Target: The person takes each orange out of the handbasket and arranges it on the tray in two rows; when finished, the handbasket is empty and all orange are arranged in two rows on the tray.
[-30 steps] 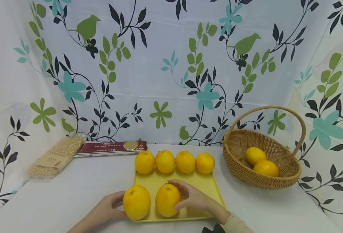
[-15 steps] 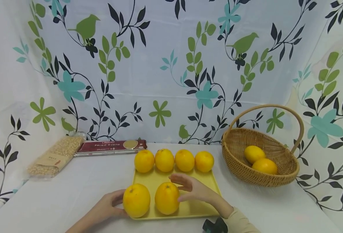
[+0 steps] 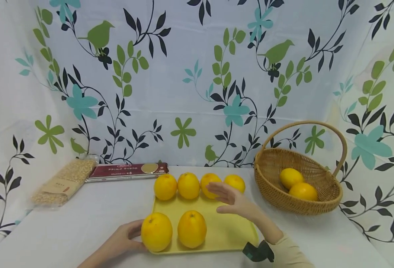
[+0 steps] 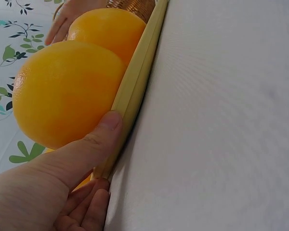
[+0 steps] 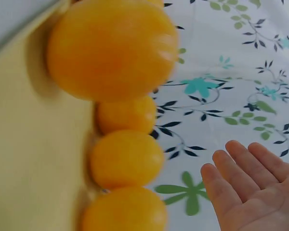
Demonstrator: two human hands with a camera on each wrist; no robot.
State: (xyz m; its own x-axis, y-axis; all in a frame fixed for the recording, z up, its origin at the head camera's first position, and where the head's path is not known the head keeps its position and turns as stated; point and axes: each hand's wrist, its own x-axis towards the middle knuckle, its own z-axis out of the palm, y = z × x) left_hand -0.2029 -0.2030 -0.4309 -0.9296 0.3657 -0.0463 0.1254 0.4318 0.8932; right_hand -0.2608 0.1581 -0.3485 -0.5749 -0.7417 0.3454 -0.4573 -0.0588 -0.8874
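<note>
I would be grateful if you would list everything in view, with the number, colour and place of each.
White table: 1, white, foreground
Printed cloth: 1, white with green, teal and black motifs, behind the table
Tray: 1, yellow, middle of the table
Large fruits: 2, yellow-orange, near left part of the tray
Small fruits: 4, orange-yellow, row along the tray's far edge
Basket: 1, brown, right
Basket fruits: 2, yellow-orange, inside the basket
Grain bag: 1, pale beige, back left
Spaghetti pack: 1, dark red, beside the bag
Dark object: 1, blackish, by the sleeve
Sleeve: 1, beige, right arm
Left hand: 1, bare, tray's near left corner
Right hand: 1, bare, raised over the tray's right side
</note>
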